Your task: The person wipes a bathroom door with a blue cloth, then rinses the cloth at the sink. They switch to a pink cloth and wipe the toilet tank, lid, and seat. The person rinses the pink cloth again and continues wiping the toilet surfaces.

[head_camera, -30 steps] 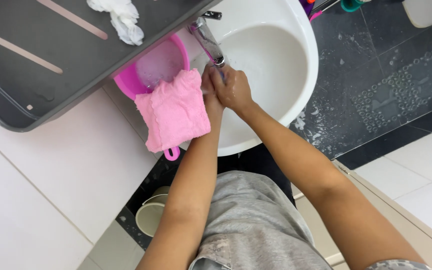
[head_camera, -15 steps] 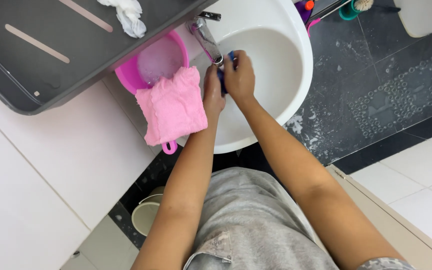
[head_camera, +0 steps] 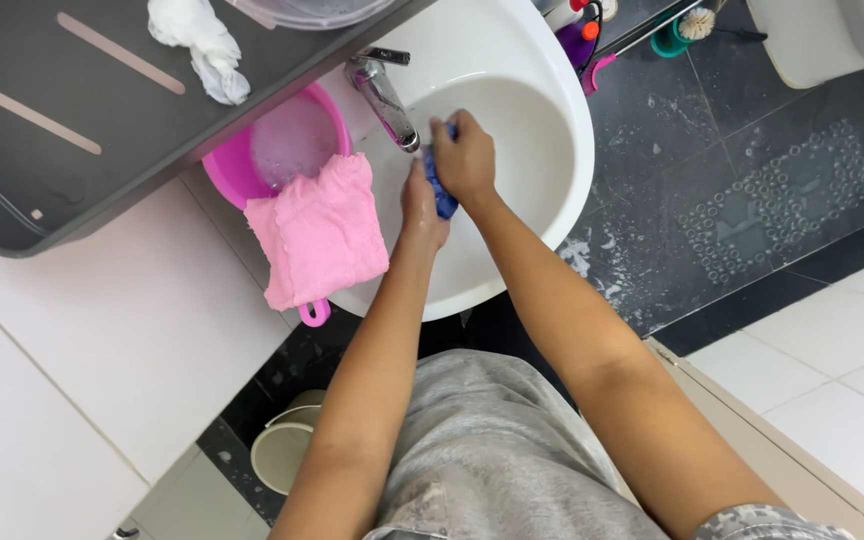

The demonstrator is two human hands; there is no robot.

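Both hands work over the white sink basin (head_camera: 552, 150), just below the chrome faucet (head_camera: 384, 95). The right hand (head_camera: 467, 160) has its grip clenched on a small blue cloth (head_camera: 441, 192); the left hand (head_camera: 420, 205) presses against it from seven o'clock, its grip closed on the same cloth. A pink towel (head_camera: 320, 232) drapes over a pink basin (head_camera: 287, 150) at nine o'clock. This looks like wringing or scrubbing; it calls for firm twisting.

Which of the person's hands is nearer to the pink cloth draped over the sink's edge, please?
Left. The left hand is just right of the pink cloth, while the right hand is further right, gripping a blue item under the tap.
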